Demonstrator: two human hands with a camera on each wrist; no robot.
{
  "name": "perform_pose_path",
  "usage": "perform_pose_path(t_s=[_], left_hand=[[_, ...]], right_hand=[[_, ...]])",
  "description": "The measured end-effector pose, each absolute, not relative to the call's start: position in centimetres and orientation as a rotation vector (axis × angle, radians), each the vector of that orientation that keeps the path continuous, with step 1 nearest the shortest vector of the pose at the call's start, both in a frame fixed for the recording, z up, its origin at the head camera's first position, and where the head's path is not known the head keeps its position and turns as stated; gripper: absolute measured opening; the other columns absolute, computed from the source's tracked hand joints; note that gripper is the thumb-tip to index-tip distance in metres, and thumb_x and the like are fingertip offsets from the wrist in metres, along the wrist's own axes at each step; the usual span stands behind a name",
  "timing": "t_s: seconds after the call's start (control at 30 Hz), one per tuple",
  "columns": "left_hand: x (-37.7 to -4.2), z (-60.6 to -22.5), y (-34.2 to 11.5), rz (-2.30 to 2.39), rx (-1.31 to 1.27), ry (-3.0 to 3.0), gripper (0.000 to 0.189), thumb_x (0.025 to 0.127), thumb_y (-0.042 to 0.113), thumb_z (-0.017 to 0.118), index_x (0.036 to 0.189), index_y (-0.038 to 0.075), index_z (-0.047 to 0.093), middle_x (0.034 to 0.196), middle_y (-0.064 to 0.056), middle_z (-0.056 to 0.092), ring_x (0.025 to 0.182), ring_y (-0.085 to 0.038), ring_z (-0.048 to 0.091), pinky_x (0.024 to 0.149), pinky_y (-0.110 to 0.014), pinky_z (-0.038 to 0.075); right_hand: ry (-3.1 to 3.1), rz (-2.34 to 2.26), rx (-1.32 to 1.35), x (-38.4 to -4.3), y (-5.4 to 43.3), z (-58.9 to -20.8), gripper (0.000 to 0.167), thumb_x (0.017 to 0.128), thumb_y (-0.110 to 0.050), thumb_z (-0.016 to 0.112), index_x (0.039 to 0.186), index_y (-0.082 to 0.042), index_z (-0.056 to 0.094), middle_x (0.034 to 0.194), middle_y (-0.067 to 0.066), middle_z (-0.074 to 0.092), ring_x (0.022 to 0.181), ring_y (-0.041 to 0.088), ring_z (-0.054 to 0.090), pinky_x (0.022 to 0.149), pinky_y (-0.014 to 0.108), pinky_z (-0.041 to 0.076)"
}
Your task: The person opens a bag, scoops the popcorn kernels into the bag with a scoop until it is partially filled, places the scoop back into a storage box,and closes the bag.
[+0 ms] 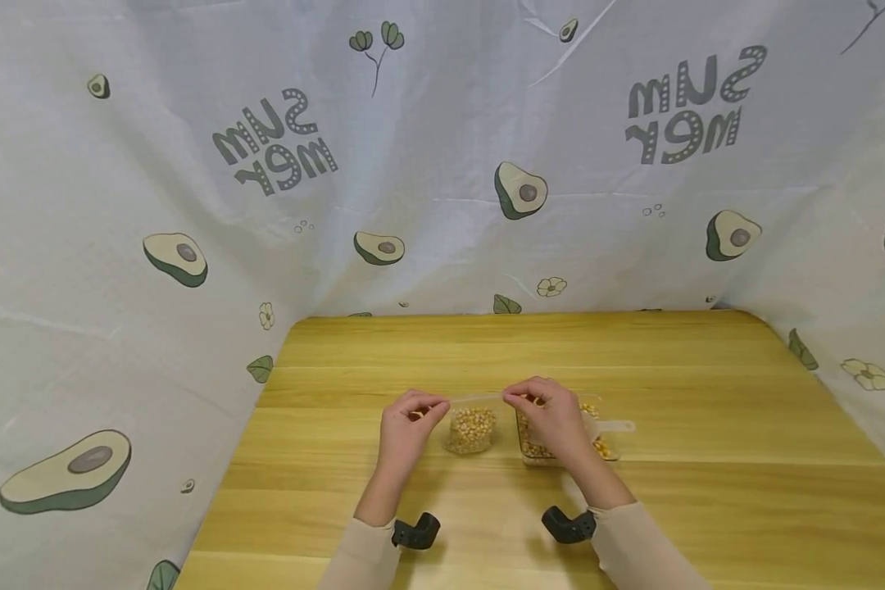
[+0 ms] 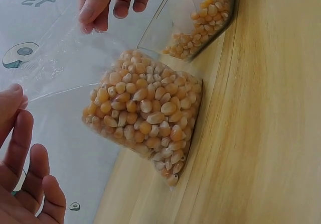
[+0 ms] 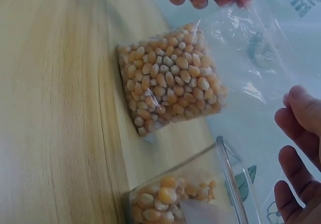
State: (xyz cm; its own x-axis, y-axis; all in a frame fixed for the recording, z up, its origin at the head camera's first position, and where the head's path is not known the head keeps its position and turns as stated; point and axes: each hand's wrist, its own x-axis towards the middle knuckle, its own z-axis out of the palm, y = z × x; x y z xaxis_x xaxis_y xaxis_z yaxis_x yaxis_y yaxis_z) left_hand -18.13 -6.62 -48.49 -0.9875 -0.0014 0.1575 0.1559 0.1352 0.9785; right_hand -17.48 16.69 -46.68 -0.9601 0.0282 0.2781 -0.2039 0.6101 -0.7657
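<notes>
A clear plastic bag [image 1: 472,430] full of corn kernels stands on the wooden table, its kernels packed in the lower part and its upper part empty and see-through. My left hand [image 1: 408,426] pinches one top corner of the bag between thumb and forefinger. The opposite top corner is pinched by my right hand [image 1: 549,412], so the top edge stretches between the two. In the left wrist view the bagged kernels [image 2: 145,111] show close up, with the left fingers [image 2: 20,148] at the edge. The right wrist view shows the right fingers [image 3: 301,128] on the other corner.
Just right of the bag, partly behind my right hand, is a clear container [image 1: 531,461] of loose corn kernels. A whitish translucent scoop lies in it, its handle [image 1: 619,426] sticking out rightward. A printed cloth [image 1: 442,246] hangs behind and beside the table [image 1: 339,508].
</notes>
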Motion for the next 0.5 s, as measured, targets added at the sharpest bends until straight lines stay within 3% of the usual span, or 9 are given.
perform_pose_path(t_s=[0.3,0.4,0.5], left_hand=[[-18.1,-48.5,-7.0,-1.947,-0.163,-2.297,0.019,0.087,0.022,0.078,0.106,0.017,0.078,0.106,-0.006,0.071,0.085,-0.010,0.058,0.075,-0.024,0.045],[-17.9,-48.2,-7.2,-1.869,-0.221,-2.324,0.026,0.089,0.025,0.075,0.115,0.020,0.074,0.114,-0.005,0.069,0.096,-0.019,0.060,0.085,-0.034,0.046],[-17.8,-47.9,-7.7,-1.758,-0.296,-2.386,0.037,0.092,0.030,0.073,0.127,0.021,0.068,0.130,-0.002,0.063,0.117,-0.028,0.057,0.099,-0.049,0.045]], right_hand=[[-2.462,1.086,0.206,-15.9,19.3,-46.6,0.012,0.093,-0.015,0.071,0.103,-0.014,0.078,0.098,0.001,0.074,0.081,0.006,0.057,0.064,0.023,0.046],[-2.417,0.978,0.210,-15.3,20.7,-46.3,0.013,0.092,-0.009,0.070,0.103,-0.012,0.077,0.100,0.004,0.074,0.086,0.012,0.060,0.064,0.027,0.047],[-2.382,0.853,0.225,-14.6,22.1,-45.9,0.019,0.089,-0.004,0.071,0.106,-0.009,0.076,0.103,0.009,0.074,0.095,0.025,0.064,0.073,0.039,0.050]])
